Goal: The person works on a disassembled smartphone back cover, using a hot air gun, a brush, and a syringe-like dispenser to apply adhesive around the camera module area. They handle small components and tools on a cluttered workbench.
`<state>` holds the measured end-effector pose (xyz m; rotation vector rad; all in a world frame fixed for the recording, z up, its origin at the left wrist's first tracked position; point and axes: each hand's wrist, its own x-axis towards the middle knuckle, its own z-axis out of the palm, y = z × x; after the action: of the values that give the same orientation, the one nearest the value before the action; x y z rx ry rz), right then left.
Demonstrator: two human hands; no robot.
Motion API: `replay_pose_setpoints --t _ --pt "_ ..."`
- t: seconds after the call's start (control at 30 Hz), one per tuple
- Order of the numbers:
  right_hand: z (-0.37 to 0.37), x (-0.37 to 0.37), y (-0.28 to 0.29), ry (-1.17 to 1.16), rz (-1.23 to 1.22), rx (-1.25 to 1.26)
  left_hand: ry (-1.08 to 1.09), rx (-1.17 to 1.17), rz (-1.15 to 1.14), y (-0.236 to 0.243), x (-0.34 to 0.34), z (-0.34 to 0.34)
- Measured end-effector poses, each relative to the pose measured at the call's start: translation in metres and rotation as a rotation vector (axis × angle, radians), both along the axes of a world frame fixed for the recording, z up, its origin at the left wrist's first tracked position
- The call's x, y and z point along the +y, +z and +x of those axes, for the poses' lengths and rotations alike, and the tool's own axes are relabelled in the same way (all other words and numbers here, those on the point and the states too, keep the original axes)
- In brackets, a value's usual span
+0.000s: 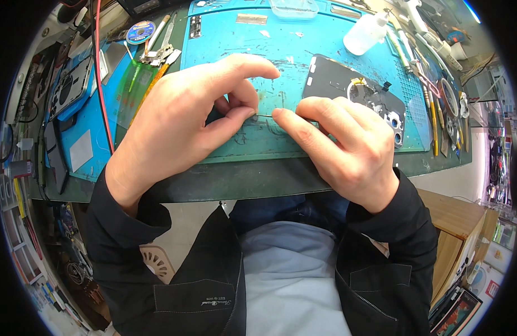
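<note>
Above the blue work mat (225, 42), my left hand (185, 103) pinches with thumb and a bent finger, its index finger stretched out over them. From that pinch a thin, needle-like piece (264, 116) runs across to the fingertips of my right hand (348, 143), which are closed at its other end. What the fingertips cover is hidden, and the piece is too small to name more exactly. Just beyond my right hand lies a dark phone (331, 81) with round camera lenses, tilted on the mat and partly hidden by the hand.
A clear squeeze bottle (364, 35) stands behind the phone. Tweezers, brushes and pink-handled scissors (426, 81) crowd the right side. On the left are a solder spool (140, 32), phone parts and a red cable (101, 84). A shallow plastic box (295, 10) sits at the back.
</note>
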<state>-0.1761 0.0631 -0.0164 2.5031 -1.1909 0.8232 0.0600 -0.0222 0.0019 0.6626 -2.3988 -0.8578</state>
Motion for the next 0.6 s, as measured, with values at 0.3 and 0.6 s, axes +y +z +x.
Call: replay_pose_setpoints --t 0.3,0.6 --pt "-0.0001 0.0009 -0.0016 0.006 -0.013 0.005 0.006 -0.04 -0.048 0.0003 0.0021 0.0016" --pt "0.0004 0.0007 -0.0029 0.011 -0.021 -0.009 -0.005 -0.054 -0.071 -0.0001 0.0011 0.002"
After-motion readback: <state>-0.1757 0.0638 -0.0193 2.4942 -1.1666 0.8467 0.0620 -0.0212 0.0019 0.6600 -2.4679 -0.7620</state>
